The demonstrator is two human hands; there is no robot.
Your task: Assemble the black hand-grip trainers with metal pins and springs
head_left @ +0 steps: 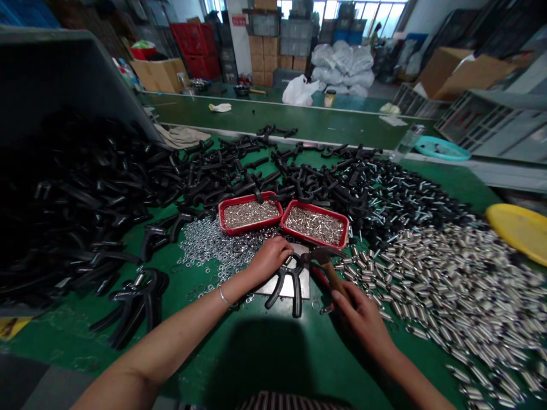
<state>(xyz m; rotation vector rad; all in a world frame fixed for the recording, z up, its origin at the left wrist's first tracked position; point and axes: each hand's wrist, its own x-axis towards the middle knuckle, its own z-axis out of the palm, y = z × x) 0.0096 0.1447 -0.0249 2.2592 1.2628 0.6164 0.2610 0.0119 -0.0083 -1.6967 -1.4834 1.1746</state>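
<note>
A black spring clamp [294, 283] lies on a small metal plate [304, 289] in front of me, its two handles toward me and a coil spring near its jaws. My left hand [273, 255] is closed at the upper left of the clamp, fingers pinched on it; any small part between the fingertips is hidden. My right hand [359, 310] grips the wooden handle of a hammer [335, 279], whose dark head is just right of the clamp's jaws. A red-handled tool [318, 274] lies partly hidden beneath the hammer.
Two red trays [226, 230] of small metal pins stand behind the plate. Metal washers [205, 242] lie left, loose springs [453, 273] right. Black clamp parts [231, 171] are heaped behind and left. Assembled clamps [147, 299] lie front left; a yellow lid [519, 228] sits at right.
</note>
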